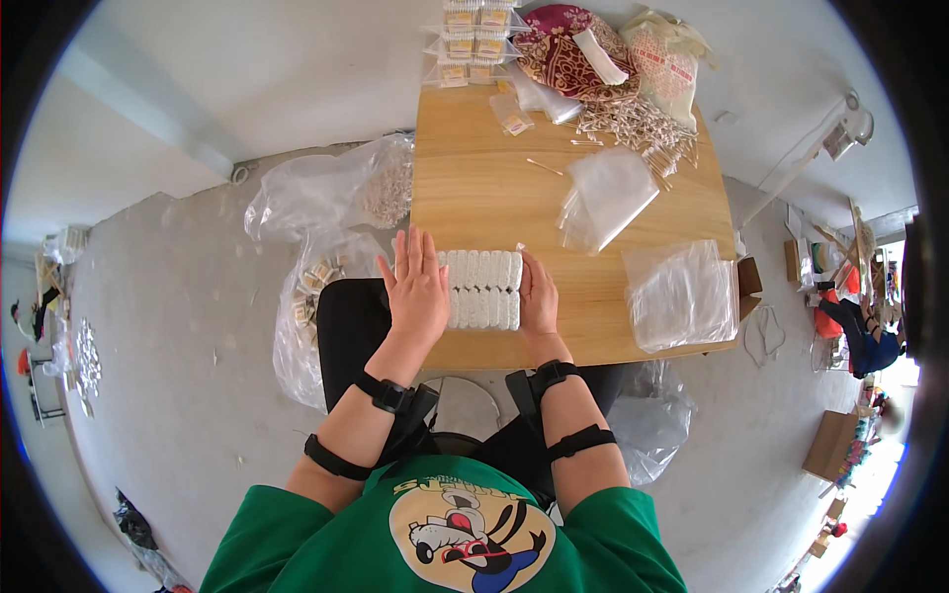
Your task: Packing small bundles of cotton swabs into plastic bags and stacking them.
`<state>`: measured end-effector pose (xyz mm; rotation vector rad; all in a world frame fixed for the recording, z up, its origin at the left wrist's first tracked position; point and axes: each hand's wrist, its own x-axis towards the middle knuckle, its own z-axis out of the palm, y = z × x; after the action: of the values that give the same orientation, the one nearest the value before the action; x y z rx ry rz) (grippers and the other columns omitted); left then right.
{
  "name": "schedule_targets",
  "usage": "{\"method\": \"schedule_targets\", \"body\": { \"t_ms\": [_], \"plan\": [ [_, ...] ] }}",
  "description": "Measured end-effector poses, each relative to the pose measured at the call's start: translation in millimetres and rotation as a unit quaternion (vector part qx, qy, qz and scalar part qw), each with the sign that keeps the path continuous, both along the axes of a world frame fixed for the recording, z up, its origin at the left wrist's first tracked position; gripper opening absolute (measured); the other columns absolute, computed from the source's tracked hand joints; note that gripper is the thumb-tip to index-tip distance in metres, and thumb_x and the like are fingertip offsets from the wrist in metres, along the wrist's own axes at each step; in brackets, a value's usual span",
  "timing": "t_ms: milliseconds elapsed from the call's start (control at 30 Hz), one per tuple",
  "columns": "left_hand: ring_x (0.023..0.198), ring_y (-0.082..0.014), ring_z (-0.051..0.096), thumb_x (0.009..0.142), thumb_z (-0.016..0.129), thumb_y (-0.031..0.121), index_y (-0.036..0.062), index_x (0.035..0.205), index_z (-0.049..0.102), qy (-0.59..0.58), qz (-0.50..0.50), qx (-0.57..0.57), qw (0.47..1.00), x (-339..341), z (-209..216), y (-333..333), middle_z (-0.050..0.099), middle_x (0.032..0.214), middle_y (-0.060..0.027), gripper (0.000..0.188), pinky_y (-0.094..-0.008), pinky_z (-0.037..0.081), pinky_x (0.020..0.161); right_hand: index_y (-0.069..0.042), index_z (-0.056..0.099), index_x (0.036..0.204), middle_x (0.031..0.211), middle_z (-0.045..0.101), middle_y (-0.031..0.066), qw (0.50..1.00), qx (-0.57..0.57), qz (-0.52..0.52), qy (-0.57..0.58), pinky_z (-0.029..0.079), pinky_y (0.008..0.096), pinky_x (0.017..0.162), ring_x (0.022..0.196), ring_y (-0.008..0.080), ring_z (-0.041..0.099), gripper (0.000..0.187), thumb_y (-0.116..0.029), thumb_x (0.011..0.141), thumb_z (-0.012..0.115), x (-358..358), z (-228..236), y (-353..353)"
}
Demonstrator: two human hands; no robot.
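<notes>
On the table's near edge lies a block of white cotton-swab packs (482, 290), set in two rows with a dark seam between them. My left hand (417, 292) is at the block's left end, fingers stretched out and spread, its side against the block. At the other end my right hand (537, 294) grips the block's edge, its fingers close together. A small bit of clear plastic shows by the right fingertips. The undersides of both hands are hidden.
Clear plastic bags (684, 295) lie at the table's right, with more bags (608, 198) farther back. Loose cotton swabs (643, 128) are heaped beside a patterned red cloth (568, 49). Filled packs (474, 42) stand at the far left. A big plastic sack (311, 326) sits on the floor.
</notes>
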<state>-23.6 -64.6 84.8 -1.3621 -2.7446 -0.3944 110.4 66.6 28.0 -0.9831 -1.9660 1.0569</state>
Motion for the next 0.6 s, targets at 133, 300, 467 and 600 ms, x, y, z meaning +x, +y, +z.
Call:
{"method": "schedule_targets", "body": {
  "t_ms": [133, 300, 467, 600],
  "plan": [
    [0.141, -0.0318, 0.02, 0.096, 0.043, 0.023, -0.0016, 0.143, 0.028, 0.001, -0.017, 0.011, 1.0, -1.1, -0.7, 6.4, 0.028, 0.149, -0.0171, 0.055, -0.0564, 0.011, 0.112, -0.007, 0.059, 0.114, 0.104, 0.064, 0.0167, 1.0, 0.017, 0.003, -0.022, 0.049, 0.038, 0.081, 0.094, 0.0352, 0.061, 0.022, -0.015, 0.096, 0.048, -4.5, 10.8, 1.1],
    [0.141, -0.0303, 0.022, 0.096, 0.043, 0.024, -0.0028, 0.141, 0.03, 0.024, -0.022, -0.003, 0.999, 7.1, -0.2, 8.6, 0.031, 0.148, -0.0168, 0.054, -0.0564, 0.013, 0.112, -0.006, 0.06, 0.113, 0.104, 0.064, 0.017, 0.999, -0.025, 0.003, 0.024, 0.049, 0.0377, 0.082, 0.095, 0.0351, 0.061, 0.022, -0.015, 0.096, 0.048, -2.0, -6.1, 1.0],
    [0.141, -0.0297, 0.022, 0.096, 0.042, 0.024, -0.0029, 0.141, 0.031, 0.01, -0.021, -0.018, 1.0, 11.2, -2.6, 12.1, 0.031, 0.149, -0.0163, 0.053, -0.0562, 0.013, 0.112, -0.006, 0.06, 0.112, 0.105, 0.064, 0.0171, 1.0, -0.021, 0.002, -0.014, 0.049, 0.0377, 0.082, 0.095, 0.0351, 0.061, 0.022, -0.015, 0.096, 0.049, -5.1, 13.4, -3.4],
    [0.141, -0.029, 0.022, 0.096, 0.043, 0.023, -0.0031, 0.14, 0.032, 0.016, -0.033, -0.003, 0.999, 15.3, -1.2, 19.1, 0.031, 0.149, -0.0151, 0.053, -0.0561, 0.012, 0.112, -0.006, 0.06, 0.112, 0.104, 0.064, 0.0175, 1.0, 0.004, -0.008, 0.002, 0.05, 0.0386, 0.081, 0.095, 0.0355, 0.062, 0.021, -0.014, 0.096, 0.049, -1.5, -0.7, 1.8]
  ]
}}
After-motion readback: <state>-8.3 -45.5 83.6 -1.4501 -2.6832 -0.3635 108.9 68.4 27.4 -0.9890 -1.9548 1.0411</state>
